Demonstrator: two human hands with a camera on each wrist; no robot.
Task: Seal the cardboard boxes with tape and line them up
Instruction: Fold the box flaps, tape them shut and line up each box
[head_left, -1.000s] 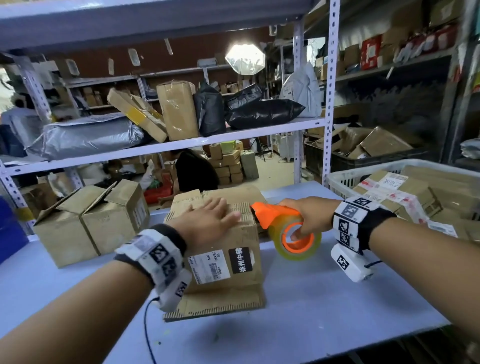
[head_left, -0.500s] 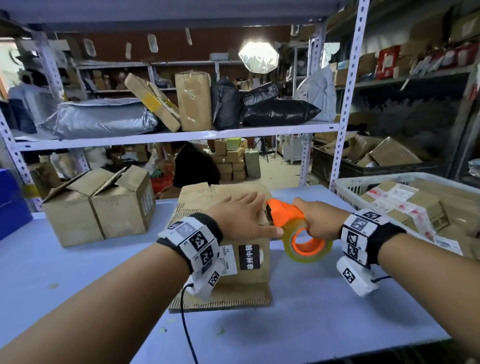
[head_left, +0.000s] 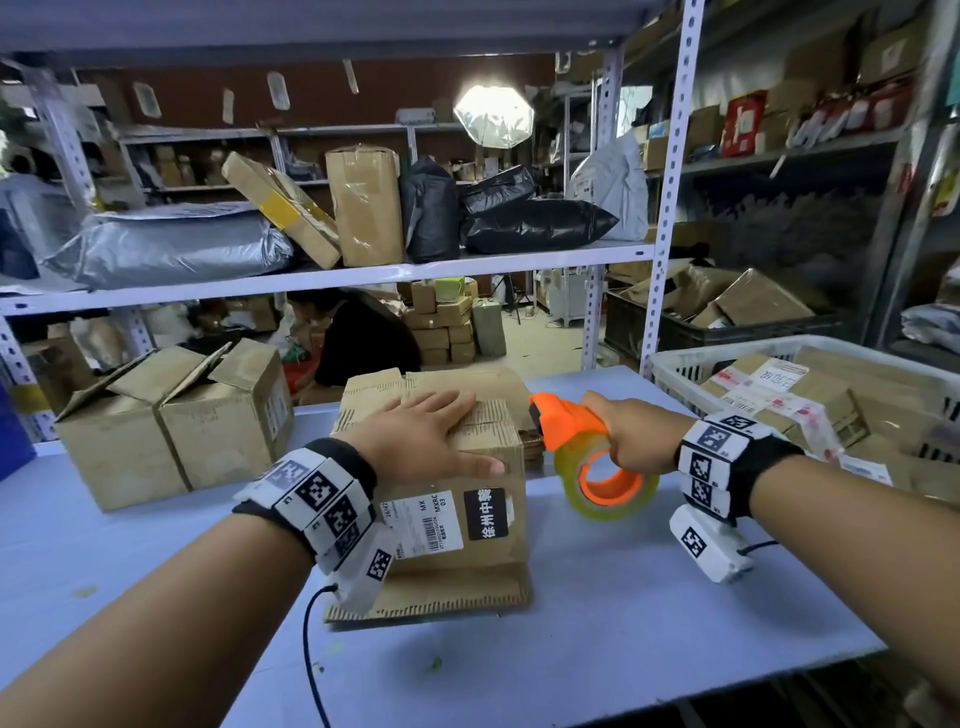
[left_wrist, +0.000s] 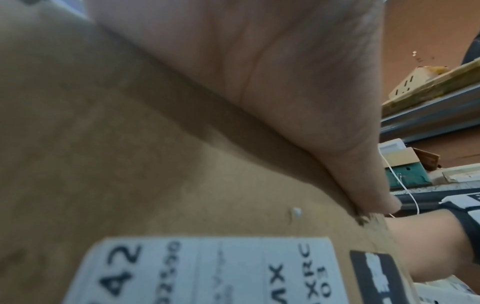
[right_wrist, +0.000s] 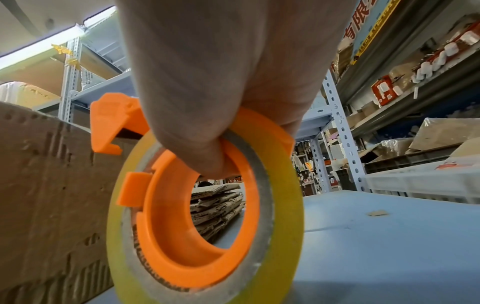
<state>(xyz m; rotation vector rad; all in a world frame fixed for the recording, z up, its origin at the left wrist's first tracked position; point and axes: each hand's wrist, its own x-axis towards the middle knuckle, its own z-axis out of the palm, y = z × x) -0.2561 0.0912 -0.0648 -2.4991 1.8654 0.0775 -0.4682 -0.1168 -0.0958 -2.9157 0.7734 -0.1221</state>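
Observation:
A worn cardboard box (head_left: 467, 519) with a white label and a black sticker stands mid-table on a flat cardboard sheet (head_left: 447, 597). My left hand (head_left: 421, 441) lies flat on its top flaps, fingers straight, thumb at the front edge; the left wrist view shows the palm (left_wrist: 272, 82) pressed on the box (left_wrist: 130, 154). My right hand (head_left: 634, 436) grips an orange tape dispenser (head_left: 566, 421) with a yellowish tape roll (head_left: 602, 493), its orange head at the box's right top edge. In the right wrist view the fingers curl through the dispenser (right_wrist: 187, 216) beside the box (right_wrist: 46, 195).
Another cardboard box (head_left: 171, 421) with raised flaps sits at the left rear of the blue table (head_left: 649, 623). A white plastic crate (head_left: 691, 364) holding labelled parcels stands at the right. Shelf uprights (head_left: 670, 208) and a loaded shelf rise behind. A person crouches beyond the table.
The camera view has risen and shifted slightly. My left hand slid a little to the right across the box top; the dispenser stays at the box's right edge.

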